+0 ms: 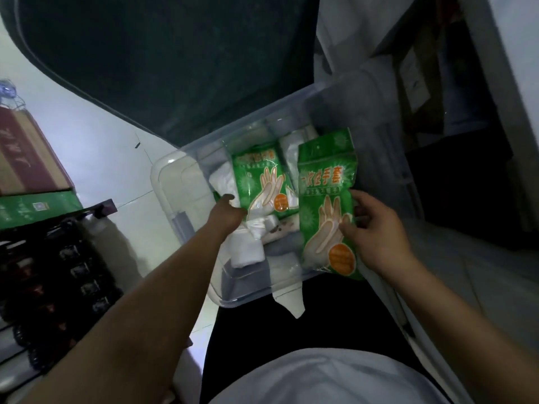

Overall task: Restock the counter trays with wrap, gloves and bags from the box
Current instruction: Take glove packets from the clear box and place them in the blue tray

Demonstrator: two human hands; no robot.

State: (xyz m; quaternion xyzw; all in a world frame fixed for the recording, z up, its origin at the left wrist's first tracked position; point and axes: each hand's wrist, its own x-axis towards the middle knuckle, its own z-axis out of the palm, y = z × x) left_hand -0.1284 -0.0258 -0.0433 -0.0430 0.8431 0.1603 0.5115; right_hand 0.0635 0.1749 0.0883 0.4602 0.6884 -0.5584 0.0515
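A clear plastic box sits on the floor in front of me. My right hand holds a green pack of disposable gloves upright above the box's right side. A second green glove pack lies inside the box. My left hand reaches into the box at this pack's lower left edge, fingers hidden among white rolled bags. More white packets lie at the far end of the box.
A dark rounded counter or table edge overhangs the box's far side. Red and green cartons and a black crate stand on the left. White cabinet shelving rises on the right. Pale floor tiles show between them.
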